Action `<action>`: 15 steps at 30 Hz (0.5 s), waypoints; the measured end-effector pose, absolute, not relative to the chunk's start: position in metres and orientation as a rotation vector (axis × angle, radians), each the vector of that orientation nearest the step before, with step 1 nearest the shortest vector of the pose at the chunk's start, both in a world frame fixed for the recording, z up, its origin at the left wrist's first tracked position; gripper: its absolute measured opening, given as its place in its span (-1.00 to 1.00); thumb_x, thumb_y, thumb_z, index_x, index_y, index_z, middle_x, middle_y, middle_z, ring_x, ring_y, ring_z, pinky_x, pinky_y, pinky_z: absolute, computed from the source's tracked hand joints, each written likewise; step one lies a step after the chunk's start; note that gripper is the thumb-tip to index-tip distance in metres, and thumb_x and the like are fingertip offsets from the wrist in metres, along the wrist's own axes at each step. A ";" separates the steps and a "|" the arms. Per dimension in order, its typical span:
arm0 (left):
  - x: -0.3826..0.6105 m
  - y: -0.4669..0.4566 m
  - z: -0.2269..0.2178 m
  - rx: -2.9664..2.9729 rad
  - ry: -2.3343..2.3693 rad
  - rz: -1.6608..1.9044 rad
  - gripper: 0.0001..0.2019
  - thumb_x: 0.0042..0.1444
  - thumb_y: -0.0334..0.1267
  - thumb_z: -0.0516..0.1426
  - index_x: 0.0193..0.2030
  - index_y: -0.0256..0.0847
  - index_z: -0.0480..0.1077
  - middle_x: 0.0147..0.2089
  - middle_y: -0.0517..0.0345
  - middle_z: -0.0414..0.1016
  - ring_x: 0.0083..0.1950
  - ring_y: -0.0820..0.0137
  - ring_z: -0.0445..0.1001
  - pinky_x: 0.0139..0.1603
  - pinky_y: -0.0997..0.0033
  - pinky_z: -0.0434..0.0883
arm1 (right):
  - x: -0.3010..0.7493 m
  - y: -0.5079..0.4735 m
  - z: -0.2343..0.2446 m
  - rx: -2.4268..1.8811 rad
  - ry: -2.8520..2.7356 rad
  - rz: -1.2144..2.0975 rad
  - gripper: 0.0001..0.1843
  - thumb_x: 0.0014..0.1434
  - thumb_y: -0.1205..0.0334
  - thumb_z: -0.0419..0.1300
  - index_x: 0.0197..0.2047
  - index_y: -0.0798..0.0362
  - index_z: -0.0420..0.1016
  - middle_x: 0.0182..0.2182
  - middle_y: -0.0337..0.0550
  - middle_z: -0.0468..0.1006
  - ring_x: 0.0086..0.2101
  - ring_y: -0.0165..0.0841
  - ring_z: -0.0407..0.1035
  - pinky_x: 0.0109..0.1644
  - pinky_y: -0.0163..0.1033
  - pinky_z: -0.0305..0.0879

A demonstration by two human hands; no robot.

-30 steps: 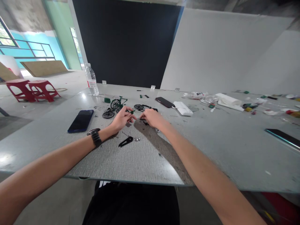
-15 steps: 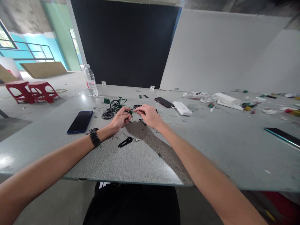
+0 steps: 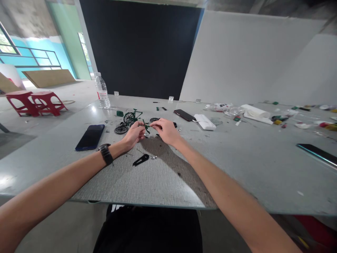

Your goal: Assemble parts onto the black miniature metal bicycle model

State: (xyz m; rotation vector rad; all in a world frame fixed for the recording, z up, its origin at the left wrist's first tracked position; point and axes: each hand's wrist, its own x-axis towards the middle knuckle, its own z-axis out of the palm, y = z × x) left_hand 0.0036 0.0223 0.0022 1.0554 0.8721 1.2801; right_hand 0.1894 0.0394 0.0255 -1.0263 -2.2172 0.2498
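Over the table my left hand (image 3: 134, 135), with a dark watch on its wrist, has its fingers pinched at a small green model-bicycle part (image 3: 146, 127). My right hand (image 3: 169, 130) pinches the other end of that part between thumb and forefinger. Its exact shape is too small to make out. Just behind my left hand stands a partly built green model bicycle (image 3: 134, 115) with a rear wheel. A loose black wheel (image 3: 121, 129) lies to the left of that hand, and another wheel (image 3: 154, 119) is behind the right fingers.
A black flat tool (image 3: 141, 160) and small metal bits (image 3: 153, 157) lie in front of my hands. Phones (image 3: 90, 137) (image 3: 184, 115), a white power bank (image 3: 204, 122) and a water bottle (image 3: 102, 91) stand around. Plastic packaging (image 3: 221, 107) is at the back right.
The green part has turned between my fingers and now shows more of its length. My left fingers have shifted slightly left; the right hand has barely moved.
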 end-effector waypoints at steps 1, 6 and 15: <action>0.004 0.022 0.002 1.055 0.873 1.278 -0.86 0.16 -0.48 0.09 -0.30 -0.16 0.24 -0.56 0.40 0.05 -0.55 0.53 0.07 -0.51 0.54 0.12 | 0.189 0.039 0.026 -1.024 -2.217 0.248 -0.69 0.44 0.31 0.10 -0.03 0.01 0.70 -0.16 -0.05 0.63 -0.19 -0.29 0.48 -0.02 -0.15 0.32; 0.004 0.023 0.001 1.091 0.877 1.264 -0.86 0.17 -0.49 0.08 -0.31 -0.17 0.24 -0.53 0.38 0.12 -0.54 0.54 0.09 -0.50 0.54 0.13 | 0.190 0.039 0.028 -1.024 -2.213 0.220 -0.70 0.43 0.34 0.10 -0.04 0.04 0.69 -0.17 -0.06 0.62 -0.23 -0.31 0.47 -0.04 -0.17 0.31; 0.003 0.029 -0.007 1.157 0.891 1.252 -0.89 0.12 -0.45 0.12 -0.30 -0.17 0.26 -0.52 0.38 0.11 -0.53 0.54 0.08 -0.50 0.52 0.09 | 0.189 0.036 0.029 -0.968 -2.265 0.262 -0.68 0.43 0.34 0.09 -0.02 0.04 0.70 -0.15 -0.04 0.63 -0.18 -0.30 0.49 -0.03 -0.17 0.34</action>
